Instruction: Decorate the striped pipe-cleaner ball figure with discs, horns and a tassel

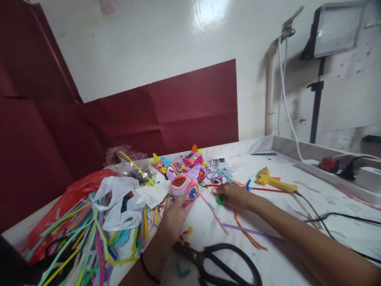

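My left hand (173, 220) is wrapped round the underside of a multicoloured pipe-cleaner figure (184, 184), holding it off the table. The figure has lilac ear-like points, a dark red oval and a blue spot. To its right, my right hand (232, 195) is low over the table with its fingers curled together; what is between the fingertips, if anything, is hidden. A small green round piece (219, 201) lies at those fingertips. Several loose pipe cleaners surround this hand, among them an orange one (248, 232) and a purple one (253, 231).
Black-handled scissors (229, 251) lie in front. A yellow glue gun (276, 183) with a black cord is at the right. Piled pipe cleaners (86, 238), a white plastic bag (120, 202) and a red bag (71, 192) fill the left. More colourful figures (193, 159) stand behind.
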The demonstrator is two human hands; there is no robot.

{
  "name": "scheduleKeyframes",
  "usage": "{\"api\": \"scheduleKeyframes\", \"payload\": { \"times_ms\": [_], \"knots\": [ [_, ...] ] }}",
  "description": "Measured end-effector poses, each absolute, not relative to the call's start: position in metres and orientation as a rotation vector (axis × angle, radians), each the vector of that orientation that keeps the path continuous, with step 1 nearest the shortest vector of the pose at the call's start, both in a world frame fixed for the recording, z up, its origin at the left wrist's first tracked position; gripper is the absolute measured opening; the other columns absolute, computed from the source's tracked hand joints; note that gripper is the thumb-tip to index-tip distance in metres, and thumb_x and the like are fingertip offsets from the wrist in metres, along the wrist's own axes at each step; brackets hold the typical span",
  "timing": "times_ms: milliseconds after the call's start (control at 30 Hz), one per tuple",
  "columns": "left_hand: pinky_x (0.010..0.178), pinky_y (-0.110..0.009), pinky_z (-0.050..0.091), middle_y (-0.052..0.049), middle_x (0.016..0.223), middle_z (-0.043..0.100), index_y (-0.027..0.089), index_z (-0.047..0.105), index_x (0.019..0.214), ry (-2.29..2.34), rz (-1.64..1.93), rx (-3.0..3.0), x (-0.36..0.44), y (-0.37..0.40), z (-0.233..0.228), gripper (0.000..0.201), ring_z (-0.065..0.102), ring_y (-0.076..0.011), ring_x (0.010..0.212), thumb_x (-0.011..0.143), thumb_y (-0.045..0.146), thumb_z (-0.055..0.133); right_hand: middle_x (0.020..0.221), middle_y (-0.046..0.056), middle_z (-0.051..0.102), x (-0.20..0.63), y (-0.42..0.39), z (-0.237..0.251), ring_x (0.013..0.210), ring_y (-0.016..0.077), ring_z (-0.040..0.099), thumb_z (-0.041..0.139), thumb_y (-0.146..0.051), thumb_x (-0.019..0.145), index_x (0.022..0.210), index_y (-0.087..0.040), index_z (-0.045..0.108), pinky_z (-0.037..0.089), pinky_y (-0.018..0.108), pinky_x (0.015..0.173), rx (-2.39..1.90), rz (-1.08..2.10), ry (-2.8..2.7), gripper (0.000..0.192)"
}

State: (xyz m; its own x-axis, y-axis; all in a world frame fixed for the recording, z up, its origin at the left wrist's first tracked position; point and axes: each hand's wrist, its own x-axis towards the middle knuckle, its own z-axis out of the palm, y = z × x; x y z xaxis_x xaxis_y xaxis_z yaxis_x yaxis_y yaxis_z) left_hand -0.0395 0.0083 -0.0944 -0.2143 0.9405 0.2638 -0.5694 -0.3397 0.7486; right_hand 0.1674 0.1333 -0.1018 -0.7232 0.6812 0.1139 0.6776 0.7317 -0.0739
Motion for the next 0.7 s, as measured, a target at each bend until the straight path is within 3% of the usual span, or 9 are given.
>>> {"api": "scheduleKeyframes", "payload": {
  "times_ms": [233,500,700],
  "knots": [
    [0.111,-0.057,0.041,-0.007,0.125,0.071,0.033,0.052,0.135,0.575,1.727,0.851,-0.0383,0.0088,-0.095,0.063,0.065,-0.0299,0.118,0.077,0.025,0.078,0.101,0.013,0.074,0.1672,0.1343,-0.1033,0.093,0.0258,0.068,0.057,-0.011,0.081,0.089,-0.017,0.071,0.042,0.028,0.074,-1.098,0.05,-2.799,0.018],
    [0.116,-0.056,0.034,-0.006,0.129,0.069,0.033,0.051,0.137,0.53,1.727,0.822,-0.0418,0.0122,-0.0999,0.061,0.064,-0.0275,0.12,0.081,0.014,0.069,0.103,0.014,0.073,0.1663,0.1337,-0.1034,0.095,0.0268,0.067,0.058,-0.012,0.081,0.093,-0.016,0.072,0.042,0.029,0.075,-1.107,0.048,-2.8,0.019],
    [0.114,-0.055,0.037,-0.007,0.128,0.069,0.034,0.047,0.14,0.538,1.743,0.814,-0.042,0.0112,-0.099,0.065,0.064,-0.0274,0.12,0.082,0.013,0.068,0.101,0.012,0.074,0.167,0.1337,-0.1043,0.093,0.0247,0.067,0.053,-0.011,0.085,0.093,-0.018,0.072,0.041,0.028,0.075,-1.094,0.059,-2.782,0.021]
  ]
}}
